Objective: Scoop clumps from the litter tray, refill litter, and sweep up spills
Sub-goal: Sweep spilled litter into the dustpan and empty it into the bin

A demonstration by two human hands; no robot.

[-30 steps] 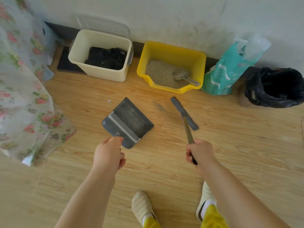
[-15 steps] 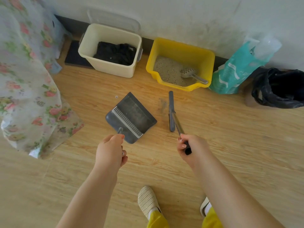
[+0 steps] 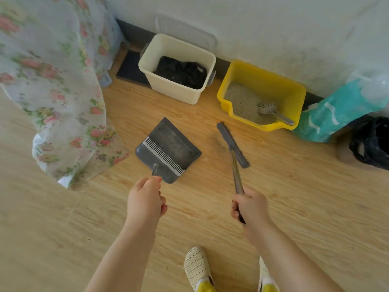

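From the head view, your left hand (image 3: 145, 199) is curled around the handle of the grey dustpan (image 3: 168, 149), which lies flat on the wood floor (image 3: 294, 197) just ahead of that hand, its open lip turned toward the broom so sweepings can be pushed straight in. Your right hand (image 3: 250, 207) grips the broom (image 3: 232, 144) by its handle, fingers wrapped tight; the bristle head sits ahead of that hand and slightly left, angled across the floor. Between the broom head and the pan's lip there is a faint dusty smear (image 3: 214, 140), probably spilled litter, which would explain why both tools flank it.

Beyond the broom head, the yellow litter tray (image 3: 294, 95) stands against the wall, holding litter with the scoop (image 3: 271, 110) resting inside. To the right of your right hand's reach sit the teal litter bag (image 3: 328, 116) and a black bin bag (image 3: 370, 144). Beyond your left hand is a cream tub (image 3: 174, 89) with dark contents, and a floral cloth (image 3: 52, 91) hangs to its left.

You appear to be in the sweeping step.
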